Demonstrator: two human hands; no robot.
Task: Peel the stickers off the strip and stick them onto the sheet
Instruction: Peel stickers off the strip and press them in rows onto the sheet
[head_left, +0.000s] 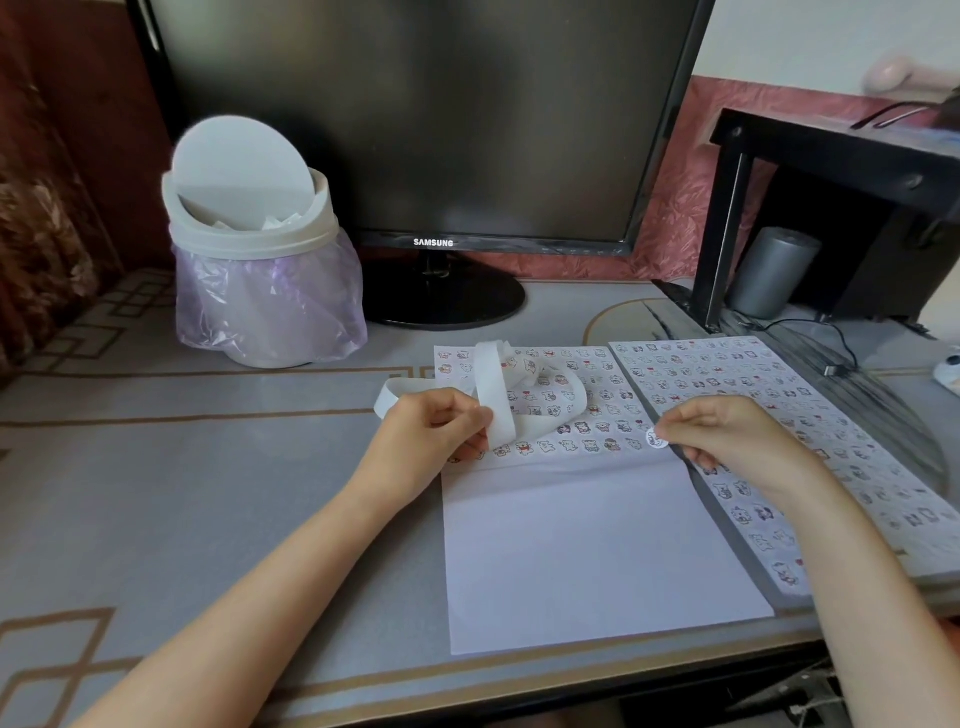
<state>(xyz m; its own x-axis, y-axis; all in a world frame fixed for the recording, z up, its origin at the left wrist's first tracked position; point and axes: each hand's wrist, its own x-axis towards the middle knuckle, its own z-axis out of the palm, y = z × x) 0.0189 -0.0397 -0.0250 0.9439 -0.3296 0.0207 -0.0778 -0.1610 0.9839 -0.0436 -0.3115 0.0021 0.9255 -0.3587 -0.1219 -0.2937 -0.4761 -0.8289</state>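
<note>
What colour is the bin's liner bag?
Pale translucent purple bin liner, clearest in the head view.

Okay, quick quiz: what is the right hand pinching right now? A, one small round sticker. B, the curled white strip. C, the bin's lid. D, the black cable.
A: the right hand pinches a small round sticker at its fingertips, just over the sheet; the curled strip is in the left hand.

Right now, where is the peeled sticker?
In the head view, the sticker sits at the right hand's fingertips, just above the sheet's right edge.
</note>
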